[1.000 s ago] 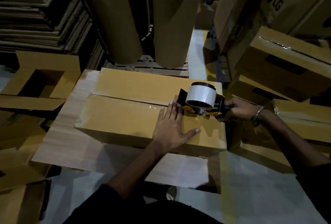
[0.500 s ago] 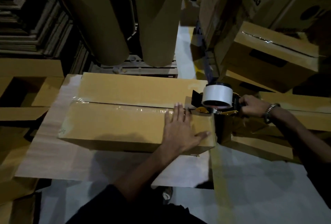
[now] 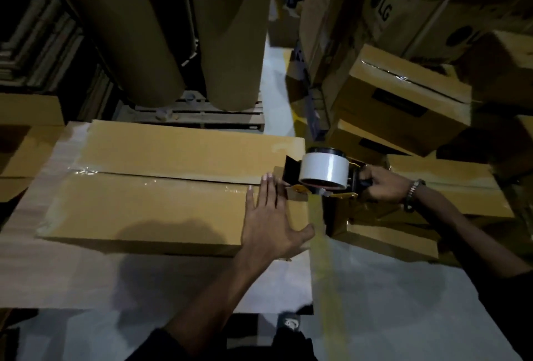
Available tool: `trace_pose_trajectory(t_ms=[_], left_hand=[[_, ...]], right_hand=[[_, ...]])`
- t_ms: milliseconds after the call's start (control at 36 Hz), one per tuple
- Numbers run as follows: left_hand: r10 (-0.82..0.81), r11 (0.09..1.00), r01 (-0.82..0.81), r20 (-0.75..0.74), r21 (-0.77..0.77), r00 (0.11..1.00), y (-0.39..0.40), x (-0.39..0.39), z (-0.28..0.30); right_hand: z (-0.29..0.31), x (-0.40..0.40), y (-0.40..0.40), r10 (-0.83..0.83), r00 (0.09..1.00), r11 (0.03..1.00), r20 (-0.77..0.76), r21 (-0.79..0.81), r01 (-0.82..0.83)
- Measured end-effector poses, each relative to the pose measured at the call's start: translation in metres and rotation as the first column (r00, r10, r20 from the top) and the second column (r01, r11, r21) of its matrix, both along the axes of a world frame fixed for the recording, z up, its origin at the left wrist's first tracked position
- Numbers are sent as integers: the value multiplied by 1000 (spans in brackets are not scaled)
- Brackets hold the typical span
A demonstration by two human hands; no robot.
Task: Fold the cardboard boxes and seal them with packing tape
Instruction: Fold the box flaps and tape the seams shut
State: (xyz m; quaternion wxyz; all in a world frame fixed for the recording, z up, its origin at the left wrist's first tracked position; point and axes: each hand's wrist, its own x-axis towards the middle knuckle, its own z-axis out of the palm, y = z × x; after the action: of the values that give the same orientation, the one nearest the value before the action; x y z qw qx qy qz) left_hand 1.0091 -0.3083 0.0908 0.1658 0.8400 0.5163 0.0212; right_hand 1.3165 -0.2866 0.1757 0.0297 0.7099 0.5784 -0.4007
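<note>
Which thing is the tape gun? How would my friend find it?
Find the long flat box in the middle, with a left hand pressing on it. At its right end, the right hand holds the tape gun. It is the only thing carrying a fat white roll; everything nearby is brown cardboard.

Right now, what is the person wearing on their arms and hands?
Both hands are bare, with no gloves. The right hand has a beaded, metal-looking bracelet at its wrist. The left hand wears nothing on its wrist. Dark sleeves start far up both arms, so the forearms are uncovered.
</note>
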Motion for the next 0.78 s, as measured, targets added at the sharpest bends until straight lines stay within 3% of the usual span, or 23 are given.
trace_pose_trajectory(t_ms=[250, 556, 778], left_hand=[[29, 999, -30, -99, -11, 995, 1, 13, -2], [123, 974, -125, 19, 189, 992, -27, 42, -21], [151, 974, -151, 10, 167, 988, -25, 43, -18]], right_hand=[[-15, 47, -6, 74, 993, 996, -93, 54, -69], [-48, 34, -17, 11, 957, 999, -290, 43, 1], [-61, 39, -24, 12, 938, 999, -348, 45, 4]])
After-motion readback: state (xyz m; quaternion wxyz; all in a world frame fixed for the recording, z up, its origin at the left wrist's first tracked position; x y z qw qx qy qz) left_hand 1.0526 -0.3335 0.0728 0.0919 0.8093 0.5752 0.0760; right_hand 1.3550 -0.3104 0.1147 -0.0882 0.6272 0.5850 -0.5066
